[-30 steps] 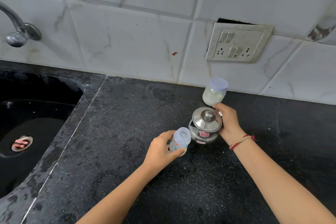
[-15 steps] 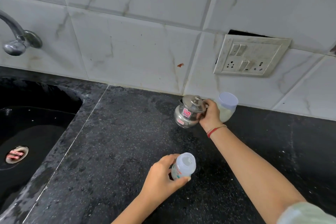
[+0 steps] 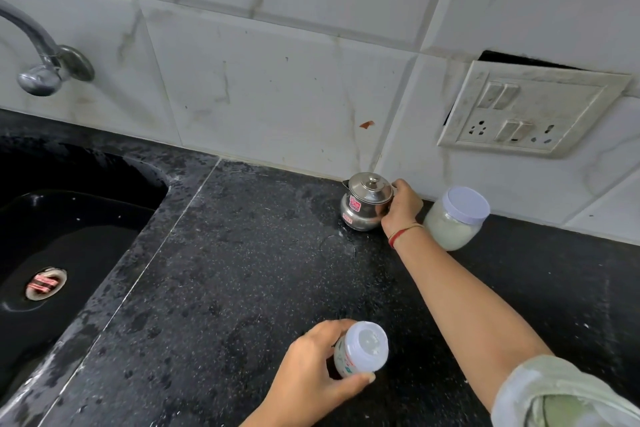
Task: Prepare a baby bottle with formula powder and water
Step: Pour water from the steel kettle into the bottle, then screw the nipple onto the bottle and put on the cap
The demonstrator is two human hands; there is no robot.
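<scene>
A small clear baby bottle (image 3: pixel 360 350) with a white collar stands on the black counter near the front, and my left hand (image 3: pixel 311 371) grips its side. Far back by the wall a small lidded steel pot (image 3: pixel 363 206) sits on the counter; my right hand (image 3: pixel 401 208) holds it by its right side, arm stretched out. Just right of that hand stands a clear jar of white powder (image 3: pixel 455 218) with a pale lid, untouched.
A black sink (image 3: pixel 69 236) with a drain lies at the left, under a steel tap (image 3: pixel 41 59) on the tiled wall. A switch and socket plate (image 3: pixel 530 111) hangs on the wall above the jar. The speckled counter (image 3: pixel 242 288) looks wet in patches.
My right hand carried the steel pot from beside the bottle back toward the wall and set it on the counter. My left hand stays on the bottle.
</scene>
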